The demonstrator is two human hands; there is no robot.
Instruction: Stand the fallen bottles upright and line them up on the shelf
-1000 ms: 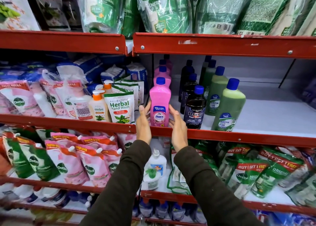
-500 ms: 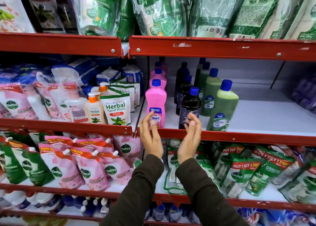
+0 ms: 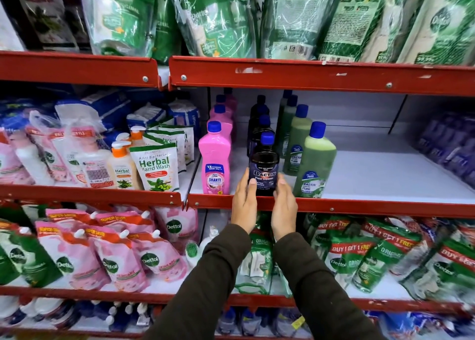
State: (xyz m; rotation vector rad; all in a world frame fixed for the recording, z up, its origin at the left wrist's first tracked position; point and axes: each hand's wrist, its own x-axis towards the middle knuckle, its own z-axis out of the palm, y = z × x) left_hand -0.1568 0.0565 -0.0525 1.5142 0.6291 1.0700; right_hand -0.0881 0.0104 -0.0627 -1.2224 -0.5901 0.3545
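Note:
A dark Bactin bottle (image 3: 264,163) with a blue cap stands upright at the front edge of the white middle shelf (image 3: 380,182). My left hand (image 3: 244,206) presses its left side and my right hand (image 3: 282,206) its right side, holding it between them. To its left a pink Shakti bottle (image 3: 215,159) stands upright, with more pink bottles in a row behind it. To its right a green Bactin bottle (image 3: 314,164) stands upright, heading a row of green bottles. Further dark bottles line up behind the held one.
A red shelf lip (image 3: 359,206) runs just under my hands. Herbal hand wash pouches (image 3: 154,167) and pump bottles fill the left bay. Purple bottles (image 3: 447,146) lie at the far right of the shelf. Dettol pouches crowd the shelves above and below.
Both hands left the pink Shakti bottle, shifted right, and closed around the dark Bactin bottle at the shelf front. The camera view also shifted slightly.

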